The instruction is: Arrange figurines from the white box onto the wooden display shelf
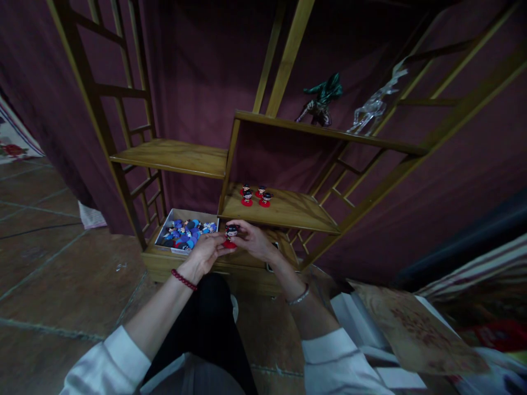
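Observation:
Between both hands, in front of the wooden shelf unit, is a small figurine (231, 232) with black hair and a red base. My left hand (208, 249) grips it low, by the red base. From the other side my right hand (252, 240) has its fingers closed on the figurine's upper part. Several similar figurines (247, 198) with red bases stand grouped on the middle shelf (288, 211), just above and beyond my hands. To the left of my left hand, a white box (168, 225) holds a heap of small blue, purple and black figures (187, 233).
A dark green figure (323, 99) and a clear, glassy figure (376, 104) stand on the upper right shelf (284, 122). Another shelf board (173, 156) is at the left. Cardboard and boxes (411, 323) lie on the right. A flat dark-edged object (272, 258) is partly hidden behind my right wrist.

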### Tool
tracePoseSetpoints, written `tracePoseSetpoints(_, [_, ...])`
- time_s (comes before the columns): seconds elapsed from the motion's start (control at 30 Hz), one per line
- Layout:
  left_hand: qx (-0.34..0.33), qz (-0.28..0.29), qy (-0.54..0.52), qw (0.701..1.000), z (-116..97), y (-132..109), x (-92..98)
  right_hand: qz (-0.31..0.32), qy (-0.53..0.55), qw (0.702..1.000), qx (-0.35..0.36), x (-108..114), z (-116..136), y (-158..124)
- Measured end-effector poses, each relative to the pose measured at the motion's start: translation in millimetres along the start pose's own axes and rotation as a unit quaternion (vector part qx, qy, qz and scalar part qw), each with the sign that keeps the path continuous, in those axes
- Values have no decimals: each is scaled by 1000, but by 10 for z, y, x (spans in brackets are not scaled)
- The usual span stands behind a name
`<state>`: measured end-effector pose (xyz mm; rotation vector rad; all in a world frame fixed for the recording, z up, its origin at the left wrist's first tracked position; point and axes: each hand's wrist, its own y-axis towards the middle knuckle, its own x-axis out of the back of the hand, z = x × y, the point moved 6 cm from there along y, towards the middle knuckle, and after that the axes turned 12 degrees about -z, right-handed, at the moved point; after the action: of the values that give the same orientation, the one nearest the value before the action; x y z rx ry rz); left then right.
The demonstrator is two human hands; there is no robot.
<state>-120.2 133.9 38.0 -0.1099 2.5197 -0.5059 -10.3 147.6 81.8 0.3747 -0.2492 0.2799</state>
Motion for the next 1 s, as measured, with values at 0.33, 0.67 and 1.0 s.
tracePoseSetpoints(0.33, [-22,-20,8,1000,-18,18,39,-41,19,999,-10,-66,-65,0])
tracePoseSetpoints(0.67, [-40,-1,12,999,-101,45,-33,-95,76,992,-20,-16,-132,14])
tracePoseSetpoints(1.0, [-39,-17,-1,999,-66,90,-62,-122,92,988,-25,21,-238,3])
